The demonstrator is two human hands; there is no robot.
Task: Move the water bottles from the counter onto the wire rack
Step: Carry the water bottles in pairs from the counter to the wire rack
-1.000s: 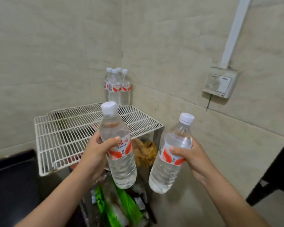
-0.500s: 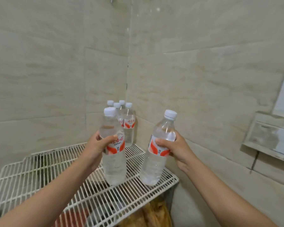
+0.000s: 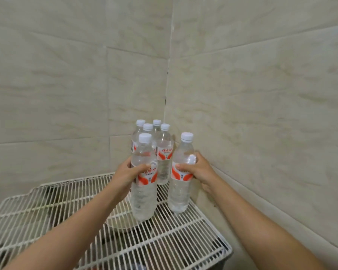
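Both arms had carried their loads forward and down since the earlier frame, so that the two held bottles now stood low over the back corner of the wire rack [image 3: 70,207], close in front of the cluster already parked there.

Largest first: the tiled wall corner [image 3: 167,84] filled most of the view, and the white wire rack spread across the lower part, with dim shapes showing through its bars that I could not identify. Four upright water bottles [image 3: 164,152] stood bunched in the rack's far corner, touching or nearly touching one another.

The left hand [image 3: 128,175] was wrapped firmly round the label of the left bottle [image 3: 143,193], whose base sat at or just above the wires; contact could not be told. The right hand [image 3: 198,169] gripped the right bottle [image 3: 180,184] the same way, its base likewise at rack level near the right-hand wall.

By my judgement the carry was nearly over: both bottles were upright and about where they belonged, and setting them down and letting go was what remained for this pair. No table showed, so how many remained was unknown.
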